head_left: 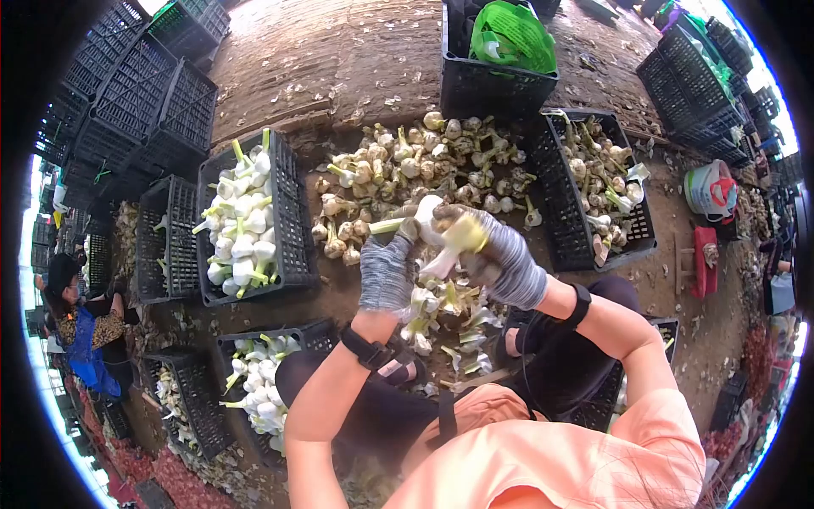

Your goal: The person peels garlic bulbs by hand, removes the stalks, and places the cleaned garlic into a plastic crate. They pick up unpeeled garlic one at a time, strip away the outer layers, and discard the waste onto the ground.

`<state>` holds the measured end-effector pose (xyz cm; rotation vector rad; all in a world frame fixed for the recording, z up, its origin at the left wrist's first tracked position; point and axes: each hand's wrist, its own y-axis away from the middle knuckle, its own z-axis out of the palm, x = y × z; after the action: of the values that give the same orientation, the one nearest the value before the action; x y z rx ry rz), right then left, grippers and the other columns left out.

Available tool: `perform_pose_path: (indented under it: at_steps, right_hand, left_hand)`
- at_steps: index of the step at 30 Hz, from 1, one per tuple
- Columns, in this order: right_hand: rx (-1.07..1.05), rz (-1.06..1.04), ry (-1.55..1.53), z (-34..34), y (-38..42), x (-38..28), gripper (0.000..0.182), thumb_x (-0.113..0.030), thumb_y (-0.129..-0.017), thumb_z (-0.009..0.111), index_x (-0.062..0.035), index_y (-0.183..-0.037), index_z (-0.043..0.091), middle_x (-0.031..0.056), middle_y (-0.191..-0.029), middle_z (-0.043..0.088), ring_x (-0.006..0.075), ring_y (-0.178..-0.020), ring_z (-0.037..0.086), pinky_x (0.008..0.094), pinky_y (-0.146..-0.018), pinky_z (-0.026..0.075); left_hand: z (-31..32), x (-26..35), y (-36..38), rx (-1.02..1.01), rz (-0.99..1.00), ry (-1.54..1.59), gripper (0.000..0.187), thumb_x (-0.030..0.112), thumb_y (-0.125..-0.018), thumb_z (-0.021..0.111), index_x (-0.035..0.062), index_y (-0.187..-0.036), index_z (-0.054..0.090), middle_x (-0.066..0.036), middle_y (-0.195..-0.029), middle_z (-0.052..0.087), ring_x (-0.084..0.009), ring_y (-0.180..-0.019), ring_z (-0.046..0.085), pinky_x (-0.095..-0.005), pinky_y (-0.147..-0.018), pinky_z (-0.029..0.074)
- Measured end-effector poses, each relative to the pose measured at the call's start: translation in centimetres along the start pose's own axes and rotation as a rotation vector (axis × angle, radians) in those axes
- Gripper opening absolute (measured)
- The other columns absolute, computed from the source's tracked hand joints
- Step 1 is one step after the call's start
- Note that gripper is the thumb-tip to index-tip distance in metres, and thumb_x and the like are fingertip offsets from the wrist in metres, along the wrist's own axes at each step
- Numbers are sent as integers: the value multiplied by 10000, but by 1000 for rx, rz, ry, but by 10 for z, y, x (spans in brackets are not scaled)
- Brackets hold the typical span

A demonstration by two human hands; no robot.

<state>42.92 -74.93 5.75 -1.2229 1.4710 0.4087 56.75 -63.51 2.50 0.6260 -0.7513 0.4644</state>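
Observation:
Both hands wear grey knitted gloves and meet in front of the chest. My left hand [388, 267] is closed round a white garlic bulb [426, 214] whose short green stem points left. Against the bulb's right side, my right hand [502, 254] is closed on something pale yellow and blurred [465, 233], too smeared to name. Behind the hands lies a heap of untrimmed, earthy garlic [407, 161]. Peeled leaves and stem scraps [445, 314] cover the ground below them, between the feet.
Black crates of white garlic stand at left [292, 212] and lower left [318, 335]; one with earthy garlic [564, 204] is at right. A crate holding a green bag [513, 34] stands ahead. A person [85, 331] is at far left, a red stool [705, 261] at right.

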Motion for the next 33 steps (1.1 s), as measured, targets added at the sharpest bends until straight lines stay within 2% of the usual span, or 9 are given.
perform_pose_path:
  at_steps: [6, 8, 10, 15, 17, 21, 25, 31, 33]
  right_hand:
    - [147, 877, -1762, -23, -18, 31, 436, -288, -843, 416, 29, -1141, 440, 152, -1072, 560, 265, -951, 567, 385, -866, 454]
    - [85, 906, -1597, -17, -18, 25, 398, -266, -838, 449, 4, -1130, 470, 134, -1073, 564, 244, -951, 567, 372, -866, 450]
    - [-208, 32, -58, -18, -13, 32, 358, -247, -822, 516, -32, -1108, 507, 114, -1053, 587, 172, -913, 579, 281, -792, 474]
    - [-388, 1044, -1091, -18, -11, 26, 403, -286, -779, 602, -17, -1072, 534, 99, -896, 612, 146, -737, 591, 233, -619, 491]
    - [-491, 638, -609, -18, 1, 1, 401, -263, -769, 619, -7, -1067, 541, 105, -879, 609, 145, -694, 584, 234, -599, 493]
    - [-871, 808, -808, -37, 2, 40, 595, -356, -753, 639, 58, -1145, 469, 142, -1021, 575, 189, -915, 556, 308, -773, 467]
    - [-1018, 527, 596, -10, -33, 13, 365, -187, -706, 643, -19, -1019, 559, 131, -1016, 590, 174, -879, 566, 319, -723, 469]
    - [32, 291, 41, 14, -34, 15, 295, -186, -739, 672, 6, -895, 509, 107, -802, 609, 187, -692, 601, 319, -609, 497]
    - [89, 738, -969, 3, -42, -3, 213, -62, -740, 640, -28, -875, 478, 100, -781, 593, 175, -729, 589, 319, -594, 490]
  left_hand:
    - [20, 21, 13, -306, 60, 1, 270, 180, -802, 626, 20, -1011, 570, -76, -1035, 574, -143, -925, 551, -252, -787, 464]
    - [16, 21, 16, -438, -102, 80, 321, 213, -804, 620, 26, -1053, 544, -85, -1059, 565, -151, -965, 542, -256, -827, 458]
    - [8, 15, 15, -400, -203, 235, 304, 184, -819, 594, 26, -1071, 532, -90, -1071, 562, -165, -963, 552, -276, -824, 475]
    - [-8, 15, 2, -220, -275, 440, 304, 128, -850, 522, -12, -1117, 487, -132, -1069, 554, -192, -951, 568, -282, -824, 499]
    - [-15, 15, -9, -127, -342, 541, 294, 111, -844, 519, -32, -1099, 489, -140, -1040, 560, -206, -947, 567, -304, -816, 509]
    - [-20, 14, -15, 120, -382, 643, 241, 78, -834, 518, -51, -1037, 511, -141, -960, 581, -230, -841, 596, -344, -734, 548]
    - [-25, 12, -19, 105, -360, 634, 241, 86, -835, 519, -62, -1025, 516, -158, -940, 591, -242, -826, 607, -307, -712, 560]
    - [-29, 0, -18, 177, -405, 530, 250, 130, -856, 503, -42, -1038, 520, -157, -961, 590, -227, -862, 605, -319, -712, 562]
    - [-30, 0, -19, 78, -379, 488, 251, 134, -858, 499, -39, -1039, 517, -157, -971, 586, -233, -868, 603, -326, -714, 562]
